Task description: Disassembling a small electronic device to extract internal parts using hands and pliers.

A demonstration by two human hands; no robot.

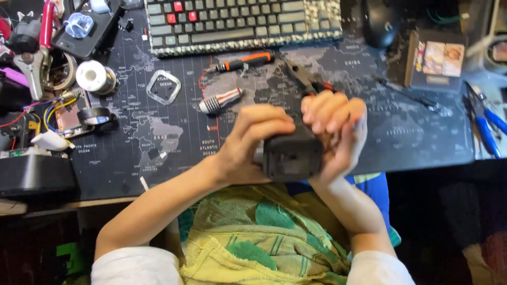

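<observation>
The boxy device [293, 155] was matt black plastic, slightly scuffed. The desk mat [412, 132] looked like smooth dark cloth with a pale printed map. The screwdriver [244, 62] had a glossy orange-and-black plastic handle. The solder spool [95, 77] shone as bare metal wire.

Dark desk [422, 153] under a world-map mat [174, 126], cluttered left edge, dim floor below, even overhead light
</observation>
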